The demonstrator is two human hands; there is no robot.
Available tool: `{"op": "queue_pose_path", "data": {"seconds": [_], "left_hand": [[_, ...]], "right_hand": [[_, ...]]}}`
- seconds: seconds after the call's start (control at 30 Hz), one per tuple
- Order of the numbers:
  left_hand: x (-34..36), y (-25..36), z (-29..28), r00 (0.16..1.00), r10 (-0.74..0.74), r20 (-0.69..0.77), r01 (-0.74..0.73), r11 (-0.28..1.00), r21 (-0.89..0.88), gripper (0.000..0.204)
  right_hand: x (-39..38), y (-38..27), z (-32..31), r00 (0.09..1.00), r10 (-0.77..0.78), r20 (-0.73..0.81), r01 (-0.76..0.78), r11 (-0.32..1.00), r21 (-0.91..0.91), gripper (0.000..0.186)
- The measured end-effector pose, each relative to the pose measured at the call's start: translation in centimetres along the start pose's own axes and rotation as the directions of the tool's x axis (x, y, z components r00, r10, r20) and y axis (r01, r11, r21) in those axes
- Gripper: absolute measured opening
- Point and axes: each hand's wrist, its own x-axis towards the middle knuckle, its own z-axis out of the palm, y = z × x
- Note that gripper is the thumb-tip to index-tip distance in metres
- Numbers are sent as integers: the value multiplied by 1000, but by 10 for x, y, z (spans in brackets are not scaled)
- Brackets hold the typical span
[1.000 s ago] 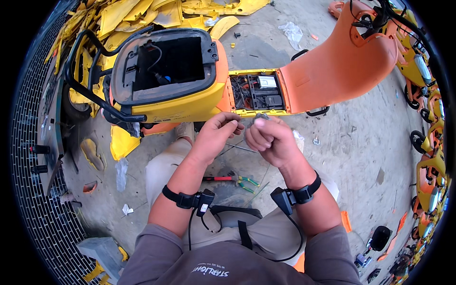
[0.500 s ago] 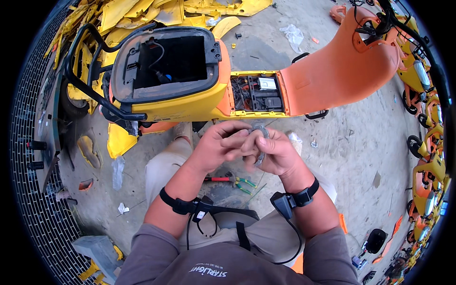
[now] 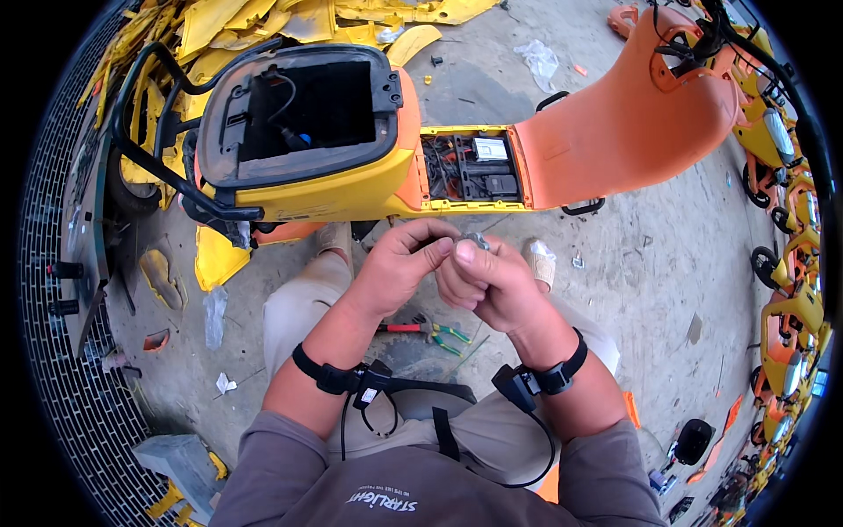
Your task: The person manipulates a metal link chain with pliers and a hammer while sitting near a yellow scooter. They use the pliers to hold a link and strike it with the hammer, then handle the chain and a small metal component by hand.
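Seat opening: 11 o'clock, uncovered.
Left hand: fingertips pinched, contents hidden.
Footboard bay: 1 o'clock — wiring exposed, not yet covered.
Grey piece: left hand's 2 o'clock.
Right hand: curled nearly closed — thumb pressing the piece.

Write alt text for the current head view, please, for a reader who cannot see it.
A person's right hand pinches a small greyish item, mostly hidden, with the left hand close beside it, in front of a partly stripped yellow-and-orange scooter. Green-handled pliers lie on the grey floor below, and yellow body panels are heaped at upper left.
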Motion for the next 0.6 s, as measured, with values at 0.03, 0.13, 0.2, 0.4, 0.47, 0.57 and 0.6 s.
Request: {"op": "queue_pose_path", "data": {"seconds": [0.03,0.13,0.2,0.4,0.47,0.57,0.6], "left_hand": [[1,-2,-1,1000,-12,12,12,1000,-12,20],[1,0,-2,996,-86,-9,85,994,-65,21],[5,3,1,991,-116,-63,114,993,-33,21],[8,5,-3,976,-85,-202,114,985,133,20],[8,7,-3,977,-71,-200,102,983,150,20],[5,12,-1,981,17,-193,22,980,196,21],[4,14,-2,986,71,-148,-38,976,217,24]], "right_hand": [[-1,0,4,999,-31,-11,31,999,-19,53],[-4,-8,20,972,-30,-233,-75,900,-429,50],[-5,0,17,950,-171,-260,-24,793,-609,47],[0,4,15,814,-553,175,267,89,-959,43],[2,6,14,784,-582,217,265,-3,-964,43],[7,5,17,776,-589,228,280,-4,-960,42],[6,5,18,784,-579,223,275,3,-962,42]]}}
